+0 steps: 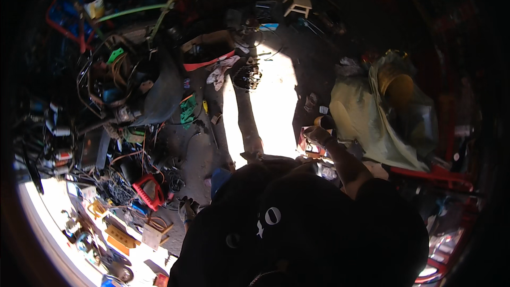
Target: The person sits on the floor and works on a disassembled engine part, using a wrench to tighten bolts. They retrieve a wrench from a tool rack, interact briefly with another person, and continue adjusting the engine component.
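Note:
My right arm reaches forward, and my right hand (pixel 317 135) is over a small reddish box (pixel 314 150) on the floor. Its fingers look curled, but what they hold, if anything, is too small to make out. Just beyond the hand is a round brownish roll or cup (pixel 323 122). Low at my left side, my left hand (pixel 187 210) shows only in part beside my dark shirt (pixel 308 218). Its fingers are dark and unclear. The nearest thing to it is a red-framed tool or lamp (pixel 150 192).
At right, a pale green sheet (pixel 361 111) drapes over a yellow drum (pixel 397 86). Tangled cables and tools crowd the left. Ahead lie a rag (pixel 222 72), a green cloth (pixel 188 110) and an open carton (pixel 210 42). A wooden stool (pixel 299 1) stands farther off. Bright sunlight strips the floor.

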The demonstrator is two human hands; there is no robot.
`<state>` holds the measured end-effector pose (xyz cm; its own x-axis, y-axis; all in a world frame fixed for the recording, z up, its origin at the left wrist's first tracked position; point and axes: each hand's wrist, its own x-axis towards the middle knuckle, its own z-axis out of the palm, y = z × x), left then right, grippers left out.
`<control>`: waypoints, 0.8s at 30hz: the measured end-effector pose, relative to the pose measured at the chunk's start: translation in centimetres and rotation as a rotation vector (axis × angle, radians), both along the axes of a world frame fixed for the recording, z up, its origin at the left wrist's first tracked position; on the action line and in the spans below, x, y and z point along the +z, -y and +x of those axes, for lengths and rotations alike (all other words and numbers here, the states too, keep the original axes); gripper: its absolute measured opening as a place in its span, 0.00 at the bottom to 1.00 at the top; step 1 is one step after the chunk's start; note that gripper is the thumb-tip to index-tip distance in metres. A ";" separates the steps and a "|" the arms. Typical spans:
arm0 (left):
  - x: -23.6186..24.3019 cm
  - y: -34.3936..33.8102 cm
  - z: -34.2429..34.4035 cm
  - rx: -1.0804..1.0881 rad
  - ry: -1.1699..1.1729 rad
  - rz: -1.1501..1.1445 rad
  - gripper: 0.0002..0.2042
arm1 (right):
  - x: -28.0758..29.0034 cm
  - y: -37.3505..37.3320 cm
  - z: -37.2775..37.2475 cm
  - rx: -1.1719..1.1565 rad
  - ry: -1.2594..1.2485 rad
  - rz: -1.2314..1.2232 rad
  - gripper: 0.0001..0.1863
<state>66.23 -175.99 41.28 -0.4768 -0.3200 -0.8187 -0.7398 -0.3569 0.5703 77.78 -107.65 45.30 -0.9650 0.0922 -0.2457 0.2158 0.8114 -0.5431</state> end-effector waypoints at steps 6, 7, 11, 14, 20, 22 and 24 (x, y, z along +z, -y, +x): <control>-0.3 -9.8 -7.7 -0.308 0.058 -0.057 0.12 | -3.2 -4.1 11.7 -0.432 0.091 -0.123 0.09; -0.4 -11.4 -9.0 -0.345 0.065 -0.059 0.13 | -2.7 -4.0 12.7 -0.428 0.046 -0.099 0.08; -0.9 -18.3 -15.2 -0.535 0.064 -0.094 0.15 | -0.5 -2.8 13.2 -0.692 0.160 -0.252 0.04; -2.2 -23.3 -20.1 -0.674 0.041 -0.130 0.18 | 0.5 -3.0 11.1 -0.866 0.131 -0.477 0.07; -7.2 -34.8 -30.4 -1.456 -0.335 -0.543 0.22 | 2.0 -6.4 6.2 -1.384 0.123 -0.863 0.09; -7.7 -42.5 -35.2 -1.581 -0.468 -0.541 0.22 | 3.0 -7.6 5.2 -1.312 0.114 -0.755 0.08; -6.2 -51.4 -39.3 -1.416 -0.308 -0.213 0.19 | 5.1 -9.4 5.4 -0.949 0.090 -0.466 0.09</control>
